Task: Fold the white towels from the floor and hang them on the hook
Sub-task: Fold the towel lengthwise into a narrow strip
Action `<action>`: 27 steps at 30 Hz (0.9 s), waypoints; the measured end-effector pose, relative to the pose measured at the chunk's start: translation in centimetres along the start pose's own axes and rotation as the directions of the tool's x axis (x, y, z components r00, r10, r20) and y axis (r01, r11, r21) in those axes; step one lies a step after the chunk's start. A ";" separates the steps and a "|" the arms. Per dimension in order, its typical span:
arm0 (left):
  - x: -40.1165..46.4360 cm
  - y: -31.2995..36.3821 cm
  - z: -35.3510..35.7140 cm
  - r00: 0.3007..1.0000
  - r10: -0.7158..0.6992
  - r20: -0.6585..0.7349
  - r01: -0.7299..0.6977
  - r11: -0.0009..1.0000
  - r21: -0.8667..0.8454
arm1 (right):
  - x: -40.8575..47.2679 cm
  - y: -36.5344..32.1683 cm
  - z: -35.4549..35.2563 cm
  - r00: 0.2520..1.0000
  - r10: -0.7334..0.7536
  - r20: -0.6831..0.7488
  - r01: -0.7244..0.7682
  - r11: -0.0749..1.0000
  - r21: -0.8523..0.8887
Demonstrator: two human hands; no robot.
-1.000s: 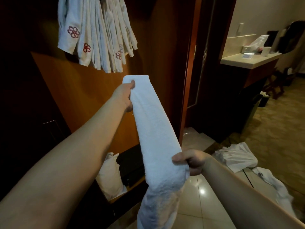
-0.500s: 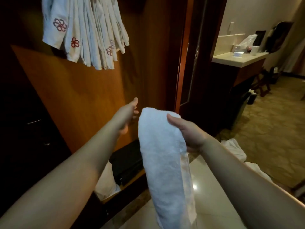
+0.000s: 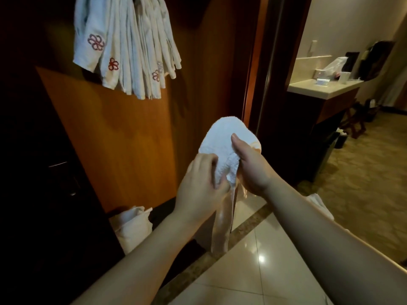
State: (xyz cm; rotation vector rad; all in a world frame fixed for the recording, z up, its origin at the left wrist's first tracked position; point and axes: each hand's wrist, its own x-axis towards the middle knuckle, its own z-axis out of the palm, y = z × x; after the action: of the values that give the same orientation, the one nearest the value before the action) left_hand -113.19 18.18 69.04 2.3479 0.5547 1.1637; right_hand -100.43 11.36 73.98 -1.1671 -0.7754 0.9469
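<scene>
Both hands hold one folded towel [image 3: 222, 148] in the air in front of a wood panel [image 3: 123, 137], well below the bunch of hung towels [image 3: 127, 47] near the top edge of the view. The right hand [image 3: 251, 166] grips the fold from the right, thumb laid across the top of the cloth and fingers curled behind it; the left hand [image 3: 198, 183] clasps it from the left and lower down, fingers closed over the bunched edge. This looks like a grip meant to keep the doubled layers together, so that the loop at the top stays open enough to slip over the hook; the loose ends dangle below the hands towards the floor [image 3: 253, 271]. The hook itself is hidden behind the hung towels, which carry small red flower marks. The floor is glossy pale tile with a darker border strip along the foot of the panel, where a white bag [image 3: 132, 227] leans in a dark recess. Part of another towel on the floor [image 3: 319, 203] shows just past the right forearm. To the right a dark door frame [image 3: 264, 73] opens on a carpeted room with a pale counter [image 3: 323, 89] bearing small items too dim to name.
</scene>
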 end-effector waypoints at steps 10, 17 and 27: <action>0.2 0.3 0.7 0.998 -0.032 -0.048 0.044 0.958 0.282 | 0.0 0.0 1.6 0.986 -0.011 -0.167 -0.020 0.983 -0.184; -0.1 0.5 -1.0 0.971 0.179 -0.159 -0.128 0.949 0.289 | 0.0 -0.3 0.9 0.955 -0.031 -0.293 -0.058 0.955 -0.292; -2.2 1.7 1.5 0.986 -0.148 0.075 0.163 0.947 -0.277 | -1.3 -0.1 2.2 0.976 -0.031 -0.217 -0.087 0.855 -0.511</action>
State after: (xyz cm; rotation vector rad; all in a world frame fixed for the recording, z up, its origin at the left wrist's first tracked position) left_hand -112.90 15.31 67.80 2.0470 0.5085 1.0310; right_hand -102.92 11.09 74.57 -1.7290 -0.8629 0.6262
